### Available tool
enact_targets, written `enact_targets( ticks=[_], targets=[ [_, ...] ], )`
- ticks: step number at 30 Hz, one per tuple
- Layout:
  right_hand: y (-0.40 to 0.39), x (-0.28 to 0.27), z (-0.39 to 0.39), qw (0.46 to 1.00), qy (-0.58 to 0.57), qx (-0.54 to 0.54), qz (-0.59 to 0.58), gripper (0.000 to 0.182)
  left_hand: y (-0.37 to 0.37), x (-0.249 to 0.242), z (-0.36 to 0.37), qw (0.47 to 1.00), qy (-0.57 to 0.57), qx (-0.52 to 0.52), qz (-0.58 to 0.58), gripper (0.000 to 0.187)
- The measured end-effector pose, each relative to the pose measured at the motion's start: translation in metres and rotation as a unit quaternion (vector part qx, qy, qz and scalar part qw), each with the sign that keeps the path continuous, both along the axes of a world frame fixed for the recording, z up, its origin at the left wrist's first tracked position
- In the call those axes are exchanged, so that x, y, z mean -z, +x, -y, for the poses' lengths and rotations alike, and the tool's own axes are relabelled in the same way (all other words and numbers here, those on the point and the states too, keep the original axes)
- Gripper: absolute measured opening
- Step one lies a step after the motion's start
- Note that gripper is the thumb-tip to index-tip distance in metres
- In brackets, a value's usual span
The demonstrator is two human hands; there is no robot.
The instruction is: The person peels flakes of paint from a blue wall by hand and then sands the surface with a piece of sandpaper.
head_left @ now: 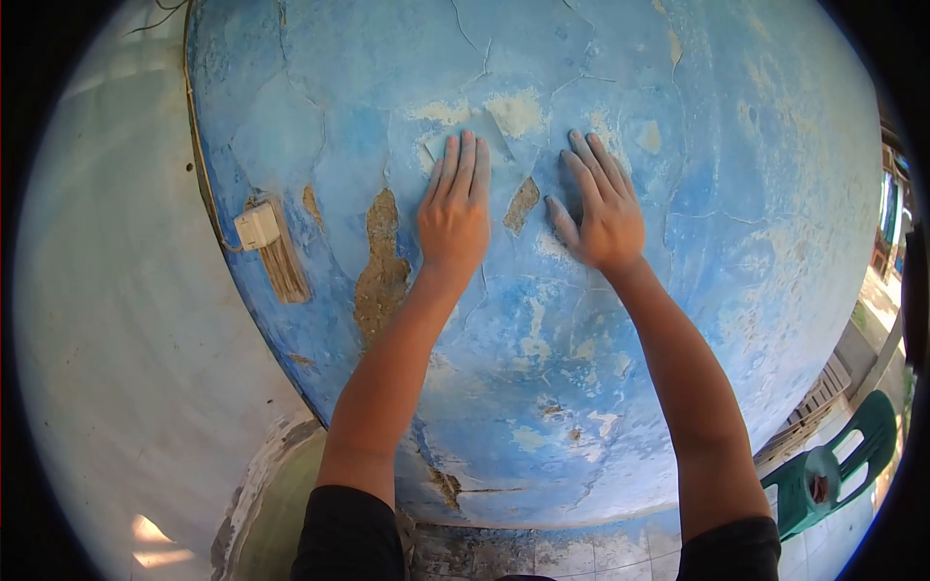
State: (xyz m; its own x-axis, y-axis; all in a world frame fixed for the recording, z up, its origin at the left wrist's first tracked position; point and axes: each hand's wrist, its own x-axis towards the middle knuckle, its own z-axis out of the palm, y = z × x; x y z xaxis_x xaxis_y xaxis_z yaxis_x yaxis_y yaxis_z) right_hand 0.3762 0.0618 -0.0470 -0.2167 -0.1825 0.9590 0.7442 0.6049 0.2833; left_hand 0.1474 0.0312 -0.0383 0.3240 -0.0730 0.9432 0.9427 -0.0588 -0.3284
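Fingers straight and together, my left hand (455,208) lies flat against a blue wall (562,329). Under its fingertips it presses a thin, pale blue-grey sheet of sandpaper (497,136), whose edges show on both sides of the fingers. My right hand (603,208) rests on the wall a little to the right, with its thumb apart and nothing visible in it. Greyish dust coats its fingers and thumb. Around both hands the paint is worn to pale patches, and a bare brown patch (521,205) lies between them.
A white switch box (257,227) on a wooden board (283,266) is fixed to the wall at left, with a cable along the corner. A larger bare patch (381,266) lies beside my left forearm. A green plastic chair (869,436) stands at lower right, near floor tiles (620,550).
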Motion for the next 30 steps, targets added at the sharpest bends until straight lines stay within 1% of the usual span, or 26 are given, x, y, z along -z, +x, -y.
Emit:
enact_targets(
  ticks=[3,4,6,7,9,10,12,13,15,16,18,19,20,22,23,25,26,28,29,30],
  targets=[
    [0.001,0.001,-0.001,1.000,0.000,0.001,-0.003,0.054,0.004,-0.002,0.004,0.999,-0.012,0.006,0.031,0.050],
    [0.000,0.003,-0.001,1.000,-0.004,-0.001,-0.002,0.054,0.001,0.011,0.002,0.999,-0.015,0.004,0.032,0.050],
    [0.003,0.003,-0.001,1.000,0.000,-0.007,-0.002,0.052,-0.011,0.046,0.002,0.995,-0.051,0.047,-0.069,0.046],
    [0.003,0.001,-0.003,1.000,0.006,-0.011,0.000,0.052,-0.018,0.041,0.009,0.996,-0.045,0.043,-0.068,0.046],
    [0.003,0.002,-0.005,1.000,0.016,-0.020,-0.003,0.050,-0.034,0.023,0.021,0.989,-0.093,0.024,-0.108,0.044],
    [0.003,0.004,-0.004,1.000,0.011,-0.023,0.002,0.050,-0.028,0.026,0.023,0.990,-0.098,0.022,-0.104,0.044],
    [0.003,0.004,-0.003,1.000,0.006,-0.009,-0.005,0.049,-0.014,0.031,0.023,0.997,-0.069,0.035,-0.031,0.047],
    [0.001,0.005,-0.003,1.000,0.006,-0.011,-0.011,0.049,-0.019,0.033,0.018,0.996,-0.069,0.033,-0.037,0.047],
    [0.004,0.003,-0.003,1.000,0.012,-0.020,-0.004,0.049,-0.031,0.041,0.001,0.989,-0.062,0.047,-0.129,0.046],
    [0.006,0.002,-0.005,1.000,0.016,-0.019,-0.002,0.049,-0.032,0.030,0.008,0.989,-0.058,0.048,-0.127,0.046],
    [0.004,0.004,-0.006,1.000,0.018,-0.024,-0.005,0.047,-0.042,0.008,0.024,0.999,-0.042,0.021,0.005,0.046],
    [0.002,0.007,-0.005,1.000,0.012,-0.026,-0.010,0.047,-0.038,0.016,0.018,1.000,-0.015,-0.025,-0.010,0.046],
    [0.002,0.007,-0.004,0.999,0.017,-0.024,-0.012,0.046,-0.039,0.022,0.018,0.999,-0.022,-0.027,-0.010,0.046],
    [0.002,0.005,-0.006,0.999,0.023,-0.022,-0.012,0.046,-0.041,0.026,0.020,0.995,-0.059,0.007,-0.080,0.047],
    [0.003,0.005,-0.006,0.999,0.027,-0.020,-0.011,0.045,-0.044,0.027,0.021,0.995,-0.062,0.007,-0.078,0.047],
    [0.002,0.003,-0.006,0.999,0.033,-0.017,-0.015,0.044,-0.048,0.019,0.030,0.999,-0.036,-0.034,0.015,0.046],
    [0.002,0.004,-0.006,0.999,0.030,-0.018,-0.014,0.043,-0.050,0.026,0.027,0.999,-0.040,-0.032,0.010,0.046],
    [0.004,0.005,-0.005,0.999,0.030,-0.012,-0.008,0.042,-0.046,0.040,0.022,0.986,-0.056,-0.003,-0.158,0.047],
    [0.004,0.004,-0.007,0.999,0.036,-0.017,-0.010,0.041,-0.054,0.033,0.017,0.987,-0.050,0.000,-0.155,0.047],
    [0.002,0.005,-0.006,0.999,0.036,-0.026,-0.010,0.041,-0.062,0.014,0.028,0.995,-0.048,-0.026,-0.085,0.048]
  ],
)
